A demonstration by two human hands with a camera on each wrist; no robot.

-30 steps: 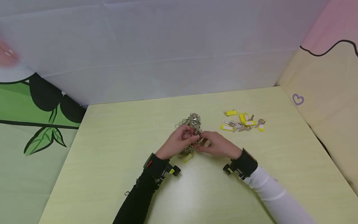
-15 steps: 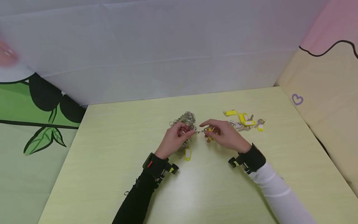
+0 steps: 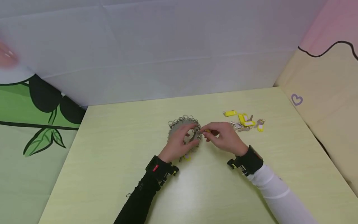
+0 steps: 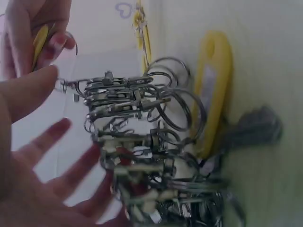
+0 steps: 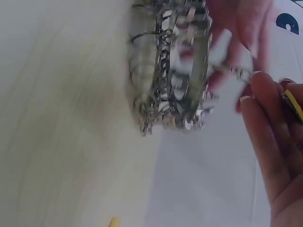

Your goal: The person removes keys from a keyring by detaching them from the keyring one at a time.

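Note:
A round grey rack (image 3: pixel 175 125) stands mid-table, ringed with metal clasps and split rings (image 4: pixel 128 94). My left hand (image 3: pixel 179 140) lies over its near left side, thumb and fingers spread apart around the clasps. With my right hand (image 3: pixel 222 136), at the rack's right edge, I pinch a yellow key tag (image 5: pixel 294 105) with its ring between thumb and fingers. A clasp (image 5: pixel 232 71) reaches from the rack toward these fingertips. From the rack's near side hangs another yellow key tag (image 4: pixel 213 90) beside a blurred key (image 4: pixel 251 127). My left hand hides part of the rack.
To the right on the pale table (image 3: pixel 117 140) lies a loose group of yellow key tags (image 3: pixel 247 123) and keys (image 3: pixel 237 125). One tag (image 3: pixel 230 113) lies behind them. A white cloth wall (image 3: pixel 167 62) rises along the back edge.
My right hand drew a clasp and yellow key tag out to the right, then came back slightly toward the rack. The rack has turned and my left fingers have spread.

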